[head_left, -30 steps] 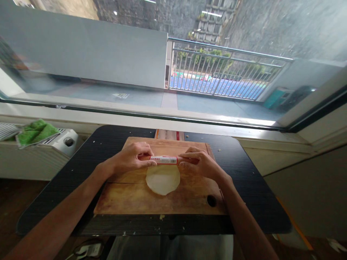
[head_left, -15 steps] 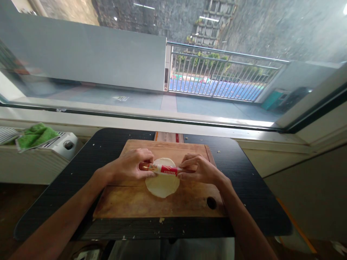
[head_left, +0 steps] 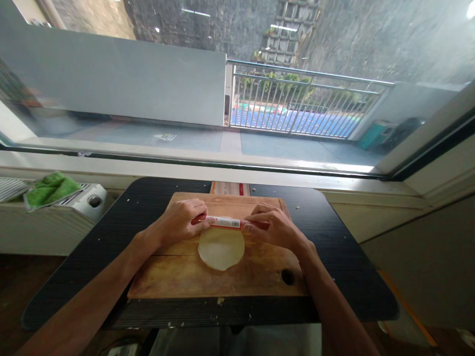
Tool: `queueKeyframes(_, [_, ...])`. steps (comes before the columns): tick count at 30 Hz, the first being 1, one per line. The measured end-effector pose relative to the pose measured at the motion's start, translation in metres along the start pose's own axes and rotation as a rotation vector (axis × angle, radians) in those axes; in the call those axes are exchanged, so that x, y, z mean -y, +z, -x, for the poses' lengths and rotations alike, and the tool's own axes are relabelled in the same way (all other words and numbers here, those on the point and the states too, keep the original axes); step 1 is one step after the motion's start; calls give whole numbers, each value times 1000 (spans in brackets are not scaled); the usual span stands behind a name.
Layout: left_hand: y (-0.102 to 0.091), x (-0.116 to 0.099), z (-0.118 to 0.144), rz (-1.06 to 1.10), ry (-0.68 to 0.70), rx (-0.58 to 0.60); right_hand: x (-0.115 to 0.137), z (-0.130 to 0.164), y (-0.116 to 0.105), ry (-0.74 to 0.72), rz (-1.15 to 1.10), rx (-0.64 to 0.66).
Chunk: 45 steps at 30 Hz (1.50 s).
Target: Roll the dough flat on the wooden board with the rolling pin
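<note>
A rolling pin (head_left: pixel 224 222) with a red and white printed wrapper round its middle lies crosswise over the far edge of a flat, round dough sheet (head_left: pixel 221 249). My left hand (head_left: pixel 185 217) grips the pin's left end, fingers curled over it. On its right end my right hand (head_left: pixel 269 223) is closed in the same way. Under the dough is a wooden cutting board (head_left: pixel 178 279) with a dark round hole in its near right corner. The pin covers the dough's far rim.
The board rests on a black table (head_left: pixel 345 267) dotted with pale crumbs. Behind it a printed box or packet (head_left: pixel 230 188) pokes out. At left, a green cloth (head_left: pixel 54 189) lies on a white heater-like unit (head_left: pixel 48 222). A large window (head_left: pixel 185 143) runs along the far side.
Both hands have moved the rolling pin away from me, from across the dough's upper half to its far edge. The pin has turned, and its wrapper now shows a barcode.
</note>
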<state>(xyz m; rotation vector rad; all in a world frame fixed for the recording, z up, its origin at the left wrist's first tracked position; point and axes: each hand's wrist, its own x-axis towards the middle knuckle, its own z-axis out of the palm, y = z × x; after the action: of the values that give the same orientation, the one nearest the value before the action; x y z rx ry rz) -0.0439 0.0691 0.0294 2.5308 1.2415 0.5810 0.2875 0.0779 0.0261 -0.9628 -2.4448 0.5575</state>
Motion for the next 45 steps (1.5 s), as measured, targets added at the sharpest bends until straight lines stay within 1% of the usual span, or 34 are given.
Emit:
queueKeyframes(6, [-10,-14,3,44,24,89,1,1,2,-25,-103,21])
queueKeyframes(9, [-10,-16,2,63,33,158,4,1,3,-33,-81,31])
queueKeyframes(11, [-8,-14,1,56,28,180,5,0,4,-30,-46,22])
queueKeyframes(13, [-5,-11,0,35,18,162,5,-2,6,-27,-1,-15])
queueKeyframes(17, [3,-7,-1,-30,-9,45,-2,-5,9,-33,79,-94])
queueKeyframes(19, [7,-7,-1,-81,-12,-5,-4,-6,10,-35,105,-119])
queueKeyframes(22, [14,-10,-1,-161,-25,-46,-5,-7,10,-68,125,-170])
queueKeyframes(25, [16,-14,0,-183,-39,-37,-2,-6,8,-122,119,-211])
queueKeyframes(27, [14,-16,0,-173,-28,-19,1,-5,7,-144,104,-208])
queueKeyframes(31, [7,-20,2,-143,-28,28,9,-3,7,-126,112,-189])
queueKeyframes(34, [8,-22,3,-113,-30,75,12,-3,10,-102,180,-164])
queueKeyframes(36, [12,-21,3,-112,-36,47,13,-4,12,-91,215,-151])
queueKeyframes(40, [20,-19,2,-156,-68,-104,11,-5,15,-69,250,-168])
queueKeyframes(45, [21,-19,-2,-308,-113,-209,10,-5,17,91,320,-176])
